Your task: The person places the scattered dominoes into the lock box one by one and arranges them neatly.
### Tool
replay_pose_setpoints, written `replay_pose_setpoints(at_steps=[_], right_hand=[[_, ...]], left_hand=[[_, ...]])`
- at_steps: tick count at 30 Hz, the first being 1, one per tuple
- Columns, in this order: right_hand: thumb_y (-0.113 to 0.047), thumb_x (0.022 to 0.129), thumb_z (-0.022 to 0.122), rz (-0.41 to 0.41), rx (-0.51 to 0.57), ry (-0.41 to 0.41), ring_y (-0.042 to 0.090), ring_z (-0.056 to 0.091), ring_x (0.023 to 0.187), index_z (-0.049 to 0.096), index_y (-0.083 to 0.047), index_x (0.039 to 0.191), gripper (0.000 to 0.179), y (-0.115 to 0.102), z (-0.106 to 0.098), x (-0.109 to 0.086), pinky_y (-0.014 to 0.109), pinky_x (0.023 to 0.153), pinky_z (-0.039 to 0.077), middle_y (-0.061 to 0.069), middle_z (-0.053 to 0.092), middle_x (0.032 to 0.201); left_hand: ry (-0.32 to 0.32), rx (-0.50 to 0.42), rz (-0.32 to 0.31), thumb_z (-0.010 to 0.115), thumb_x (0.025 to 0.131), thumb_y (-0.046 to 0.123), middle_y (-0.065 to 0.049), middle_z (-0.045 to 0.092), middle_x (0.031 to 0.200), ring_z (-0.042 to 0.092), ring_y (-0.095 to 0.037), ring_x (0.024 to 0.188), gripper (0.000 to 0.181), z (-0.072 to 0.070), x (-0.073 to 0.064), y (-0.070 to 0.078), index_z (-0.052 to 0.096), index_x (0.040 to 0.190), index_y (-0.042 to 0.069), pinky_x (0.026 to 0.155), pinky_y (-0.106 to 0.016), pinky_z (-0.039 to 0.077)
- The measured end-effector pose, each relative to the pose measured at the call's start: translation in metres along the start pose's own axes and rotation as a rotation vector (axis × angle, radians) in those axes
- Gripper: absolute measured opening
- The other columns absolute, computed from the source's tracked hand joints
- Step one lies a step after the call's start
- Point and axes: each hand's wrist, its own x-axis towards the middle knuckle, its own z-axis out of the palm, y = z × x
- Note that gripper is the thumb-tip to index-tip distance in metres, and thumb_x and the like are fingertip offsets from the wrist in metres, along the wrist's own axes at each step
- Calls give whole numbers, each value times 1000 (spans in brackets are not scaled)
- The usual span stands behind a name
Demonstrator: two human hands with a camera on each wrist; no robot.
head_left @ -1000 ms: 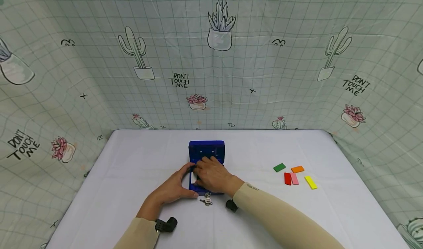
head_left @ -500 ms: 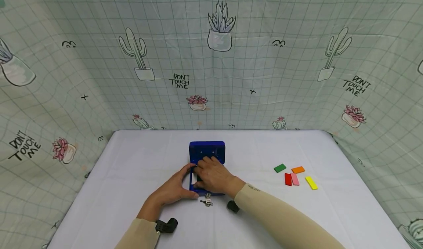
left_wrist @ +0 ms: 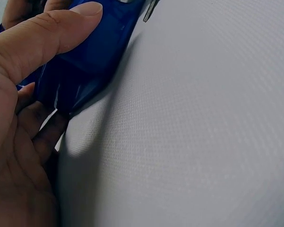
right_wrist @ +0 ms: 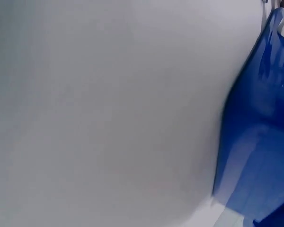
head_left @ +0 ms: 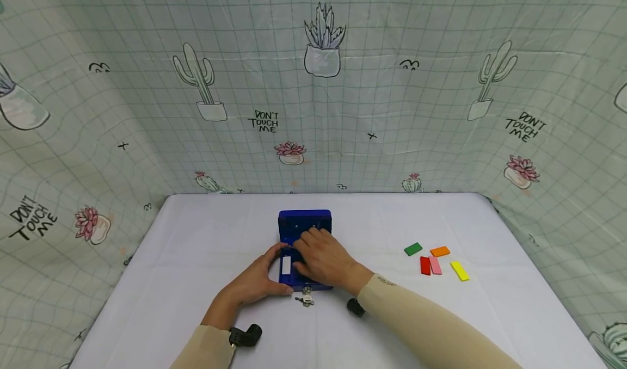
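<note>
One blue box [head_left: 299, 280] stands open on the table [head_left: 215, 238], one left hand [head_left: 253, 282] gripping its left side. One right hand [head_left: 325, 257] reaches inside, grip impossible to tell. One lock [head_left: 307, 297] at its front; five tiles [head_left: 435, 265] lie rightward.

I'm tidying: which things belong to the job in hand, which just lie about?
Likely job:
blue box, held by left hand, right hand over it
white strip inside
keys at its front

Probably lying about:
green tile
orange tile
red tile
pink tile
yellow tile

Blue box [right_wrist: 253, 142] — partly outside the right wrist view
</note>
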Motion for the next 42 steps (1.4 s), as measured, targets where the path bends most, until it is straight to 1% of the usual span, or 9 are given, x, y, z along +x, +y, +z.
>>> replay_pose_setpoints(at_steps=[2,8,13,18,22,28,34,37,42], right_hand=[[-48,101,67,2,-18,0,19,55,93,68,-14,116,37,3,-1,-3,32,78,46,0,65,103],[-47,100,68,21,-40,1,20,53,92,68,-13,115,37,15,-7,-16,33,79,46,2,65,102],[-44,98,72,45,-46,18,20,53,90,68,-11,114,37,28,-18,-33,33,77,44,2,64,101],[-40,96,76,87,-36,41,22,56,93,69,-9,115,36,47,-27,-56,33,77,44,3,66,101],[-38,95,78,140,-35,37,23,56,93,69,-8,115,37,65,-32,-77,34,78,44,5,66,101],[-35,91,81,234,-75,39,28,56,91,67,-4,112,40,90,-32,-112,39,78,45,9,65,100],[-33,89,80,311,-121,51,33,56,89,64,1,110,43,112,-31,-147,43,76,43,13,62,97],[-35,88,79,345,-142,24,33,54,86,63,2,106,44,120,-32,-160,44,74,43,13,60,93],[-41,89,80,435,-149,-91,32,52,84,60,-1,97,45,127,-35,-177,44,72,41,9,55,85]], left_hand=[[0,-6,-5,97,74,27,-20,34,170,28,-44,158,111,0,0,0,34,165,22,125,-69,22],[5,-23,-19,97,74,27,-18,34,170,31,-43,156,111,-1,-1,-1,34,165,23,124,-69,24],[8,-36,-27,97,74,26,-18,34,170,32,-43,155,110,0,-2,-1,34,165,24,124,-70,23],[17,-20,-29,98,73,26,-19,33,171,29,-44,157,111,1,-2,-1,35,164,23,124,-70,22],[25,-11,-34,97,73,27,-18,33,171,29,-44,158,110,1,-2,0,35,164,24,125,-70,22],[31,-4,-32,97,73,27,-18,33,171,28,-44,158,110,2,-2,0,35,164,23,124,-71,22],[33,3,-34,98,73,27,-18,34,170,29,-45,158,111,3,-2,0,35,164,23,124,-71,23],[30,7,-29,98,73,28,-18,34,170,29,-44,158,111,3,-2,0,35,164,23,124,-71,23],[27,11,-23,97,74,27,-18,34,170,29,-44,157,110,3,-3,3,35,164,23,124,-71,23]])
